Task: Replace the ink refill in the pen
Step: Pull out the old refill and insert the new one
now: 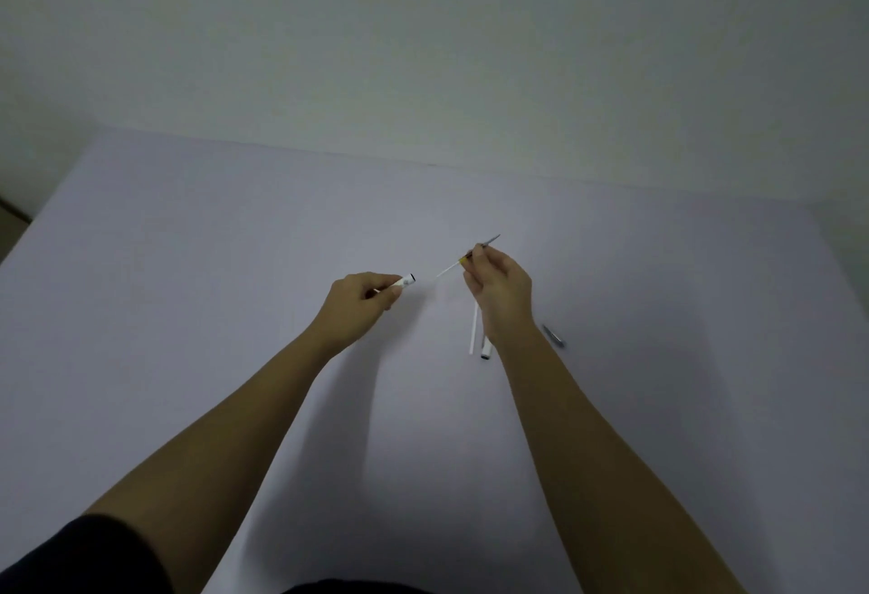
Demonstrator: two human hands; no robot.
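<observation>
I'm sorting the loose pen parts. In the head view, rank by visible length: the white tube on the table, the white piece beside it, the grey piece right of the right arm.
1. White tube, longest.
2. White piece, partly hidden by the arm, and grey piece: too similar to rank.

barrel (405, 282) left of refill (451, 266), tube (473, 330) on table (188, 264)

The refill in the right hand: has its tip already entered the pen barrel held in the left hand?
No: a gap separates the refill from the pen barrel.
</observation>
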